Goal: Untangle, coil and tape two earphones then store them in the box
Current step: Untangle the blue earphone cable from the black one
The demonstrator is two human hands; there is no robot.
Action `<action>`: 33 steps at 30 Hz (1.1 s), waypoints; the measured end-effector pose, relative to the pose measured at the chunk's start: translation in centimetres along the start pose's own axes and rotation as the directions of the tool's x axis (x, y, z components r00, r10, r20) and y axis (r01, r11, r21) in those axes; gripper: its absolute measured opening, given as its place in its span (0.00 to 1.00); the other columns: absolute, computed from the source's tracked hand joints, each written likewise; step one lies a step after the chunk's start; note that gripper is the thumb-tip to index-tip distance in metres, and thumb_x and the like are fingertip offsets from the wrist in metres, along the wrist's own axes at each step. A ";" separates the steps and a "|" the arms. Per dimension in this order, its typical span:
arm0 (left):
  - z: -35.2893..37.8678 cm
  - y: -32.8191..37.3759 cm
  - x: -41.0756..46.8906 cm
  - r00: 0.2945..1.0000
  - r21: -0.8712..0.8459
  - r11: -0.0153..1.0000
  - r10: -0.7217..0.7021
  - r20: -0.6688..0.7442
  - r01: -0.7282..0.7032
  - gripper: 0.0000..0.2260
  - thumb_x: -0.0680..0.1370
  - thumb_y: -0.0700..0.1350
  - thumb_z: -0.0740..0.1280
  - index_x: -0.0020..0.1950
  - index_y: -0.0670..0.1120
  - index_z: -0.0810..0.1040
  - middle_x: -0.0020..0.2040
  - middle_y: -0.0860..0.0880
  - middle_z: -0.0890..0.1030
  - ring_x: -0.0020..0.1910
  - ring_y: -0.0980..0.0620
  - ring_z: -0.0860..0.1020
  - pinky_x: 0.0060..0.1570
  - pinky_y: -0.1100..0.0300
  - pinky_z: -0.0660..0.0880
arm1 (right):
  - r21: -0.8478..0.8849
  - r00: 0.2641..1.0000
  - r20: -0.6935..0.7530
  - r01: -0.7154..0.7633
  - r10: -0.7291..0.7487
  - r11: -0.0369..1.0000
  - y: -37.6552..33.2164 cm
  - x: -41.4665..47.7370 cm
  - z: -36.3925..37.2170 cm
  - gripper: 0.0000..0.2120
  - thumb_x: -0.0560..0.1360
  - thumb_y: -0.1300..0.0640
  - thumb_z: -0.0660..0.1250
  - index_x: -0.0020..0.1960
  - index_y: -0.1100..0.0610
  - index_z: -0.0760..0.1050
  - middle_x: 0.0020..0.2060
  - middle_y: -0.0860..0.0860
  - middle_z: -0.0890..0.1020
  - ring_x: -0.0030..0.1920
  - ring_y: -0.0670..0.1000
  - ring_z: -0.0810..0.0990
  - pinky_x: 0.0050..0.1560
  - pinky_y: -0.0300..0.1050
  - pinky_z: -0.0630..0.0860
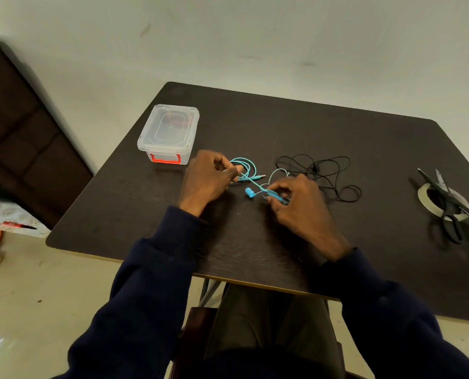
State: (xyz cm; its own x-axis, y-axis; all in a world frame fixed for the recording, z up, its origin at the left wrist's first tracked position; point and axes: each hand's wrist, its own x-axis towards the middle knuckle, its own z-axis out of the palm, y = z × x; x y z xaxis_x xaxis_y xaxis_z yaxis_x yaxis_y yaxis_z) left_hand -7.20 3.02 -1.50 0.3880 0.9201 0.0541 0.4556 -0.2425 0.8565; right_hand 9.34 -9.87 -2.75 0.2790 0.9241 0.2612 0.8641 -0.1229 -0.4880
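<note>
Head view: both hands are on the blue earphone (248, 170), which lies on the table (255, 119) just right of the box (170, 132), on the side nearer the person.

- Left hand (208, 176): thumb and fingers pinched on a few loops of cable, closest to the box. The plug (262, 176) sticks out of the loops, pointing away from the box.
- Right hand (296, 203): fingers curled and clamped on the loose end of the same cable. One earbud (249, 192) lies on the table between the hands.
- Key relation: the free cable runs diagonally from the left-hand loops down to the right-hand fingers. That's the long axis, so my guess is the right hand feeds slack while the left holds the coil.
- Black earphone (321, 173): a loose tangle further right of the box, just past the right hand and untouched. The right hand is nearer to it.
- Tape roll (426, 198) with scissors (452, 209) lying across it: far right of the box, near the table edge.
- Box: clear, lid (170, 127) on, red latch (164, 158) facing the person. No earphone inside. A reddish shape shows through the lid, but I can't tell what it is.

Judgement: first coil partly done, taping and storing not started.
</note>
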 end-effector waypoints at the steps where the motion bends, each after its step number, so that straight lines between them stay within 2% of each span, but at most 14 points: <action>1: 0.0 -0.1 0.0 1.000 0.003 1.000 0.000 -0.004 0.000 0.08 0.75 0.52 0.75 0.38 0.51 0.83 0.37 0.55 0.85 0.38 0.57 0.84 0.49 0.50 0.83 | 0.038 1.000 -0.010 0.005 -0.004 0.999 -0.1 -0.1 -0.5 0.12 0.74 0.56 0.76 0.57 0.52 0.84 0.47 0.44 0.84 0.46 0.40 0.77 0.46 0.33 0.74; 5: 0.0 -0.2 0.0 0.999 0.045 0.998 0.037 -0.018 -0.036 0.07 0.73 0.51 0.77 0.40 0.50 0.85 0.39 0.54 0.85 0.40 0.59 0.82 0.46 0.57 0.79 | 0.211 0.996 -0.085 0.026 -0.008 0.977 0.2 0.3 -2.7 0.11 0.70 0.60 0.80 0.51 0.53 0.86 0.42 0.42 0.86 0.40 0.39 0.82 0.45 0.32 0.78; 7: 0.2 0.1 -0.2 0.997 0.031 0.996 0.079 0.024 -0.079 0.04 0.72 0.47 0.78 0.45 0.51 0.86 0.44 0.55 0.85 0.43 0.61 0.81 0.49 0.58 0.80 | 0.224 0.992 -0.123 0.052 -0.025 0.973 0.1 0.4 -3.5 0.09 0.69 0.61 0.80 0.48 0.54 0.87 0.40 0.43 0.86 0.39 0.41 0.83 0.43 0.33 0.79; 10: 0.7 1.1 -0.7 0.936 -0.051 0.937 0.348 0.047 -0.346 0.12 0.71 0.43 0.78 0.53 0.52 0.86 0.54 0.55 0.84 0.54 0.59 0.81 0.60 0.54 0.78 | 0.179 0.990 -0.130 0.077 -0.054 0.981 -0.2 0.7 -4.2 0.09 0.70 0.59 0.79 0.50 0.54 0.87 0.42 0.43 0.86 0.42 0.38 0.82 0.44 0.30 0.76; 12: 1.2 1.9 -1.4 0.896 -0.177 0.890 0.438 0.073 -0.420 0.12 0.72 0.45 0.78 0.54 0.49 0.86 0.53 0.54 0.85 0.54 0.57 0.82 0.58 0.56 0.78 | 0.152 0.988 -0.118 0.117 -0.100 0.981 -0.3 1.0 -4.4 0.09 0.71 0.59 0.79 0.51 0.54 0.87 0.44 0.46 0.85 0.43 0.40 0.82 0.44 0.31 0.76; 16: 2.6 2.6 -2.3 0.908 -0.298 0.890 0.396 0.136 -0.344 0.13 0.70 0.41 0.80 0.52 0.41 0.86 0.44 0.48 0.87 0.42 0.54 0.85 0.45 0.62 0.81 | 0.117 0.974 -0.126 0.205 -0.191 0.972 -0.3 1.3 -4.8 0.09 0.71 0.60 0.78 0.51 0.56 0.87 0.44 0.50 0.84 0.44 0.45 0.82 0.44 0.34 0.76; 21: 2.6 2.5 -2.2 0.910 -0.318 0.895 0.378 0.169 -0.313 0.09 0.72 0.39 0.78 0.50 0.40 0.86 0.43 0.47 0.87 0.42 0.53 0.86 0.46 0.60 0.82 | 0.146 0.958 -0.182 0.251 -0.224 0.957 -0.8 0.9 -5.1 0.11 0.71 0.57 0.78 0.51 0.60 0.85 0.42 0.51 0.86 0.42 0.43 0.83 0.44 0.31 0.78; 24: 2.4 2.0 -1.9 0.913 -0.369 0.887 0.364 0.185 -0.279 0.06 0.74 0.41 0.75 0.50 0.40 0.87 0.43 0.46 0.87 0.44 0.47 0.85 0.49 0.53 0.83 | 0.065 0.927 -0.186 0.341 -0.324 0.938 -0.7 0.8 -5.1 0.07 0.74 0.56 0.75 0.49 0.59 0.86 0.40 0.50 0.85 0.39 0.46 0.82 0.42 0.43 0.79; 28: 2.4 1.6 -1.6 0.935 -0.388 0.903 0.282 0.214 -0.184 0.03 0.77 0.39 0.72 0.48 0.41 0.86 0.41 0.46 0.87 0.42 0.48 0.85 0.45 0.54 0.81 | -0.105 0.901 -0.139 0.399 -0.410 0.911 0.3 1.2 -4.8 0.04 0.78 0.58 0.72 0.49 0.56 0.85 0.43 0.51 0.85 0.43 0.53 0.80 0.43 0.56 0.78; 31: 2.3 1.2 -1.2 0.964 -0.406 0.905 0.212 0.163 -0.130 0.02 0.77 0.39 0.73 0.47 0.42 0.86 0.41 0.46 0.87 0.38 0.53 0.84 0.41 0.58 0.80 | -0.171 0.895 -0.112 0.411 -0.432 0.895 1.1 1.5 -5.4 0.09 0.80 0.53 0.66 0.50 0.54 0.84 0.47 0.49 0.84 0.46 0.55 0.77 0.43 0.59 0.75; 33: 2.1 1.1 -1.1 0.968 -0.435 0.896 0.180 0.177 -0.087 0.02 0.77 0.41 0.73 0.46 0.44 0.85 0.41 0.46 0.87 0.37 0.55 0.83 0.39 0.61 0.78 | -0.180 0.888 -0.080 0.435 -0.454 0.882 1.2 1.6 -5.9 0.07 0.79 0.56 0.67 0.50 0.54 0.84 0.48 0.49 0.84 0.47 0.55 0.76 0.42 0.59 0.74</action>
State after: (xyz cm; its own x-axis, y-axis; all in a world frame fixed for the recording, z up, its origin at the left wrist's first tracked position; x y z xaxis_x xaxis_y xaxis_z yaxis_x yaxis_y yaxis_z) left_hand -5.44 1.13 -1.66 0.5993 0.7922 0.1151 0.0262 -0.1632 0.9862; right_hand 13.31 -10.66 1.99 -0.1111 0.8470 0.5199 0.9593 0.2281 -0.1667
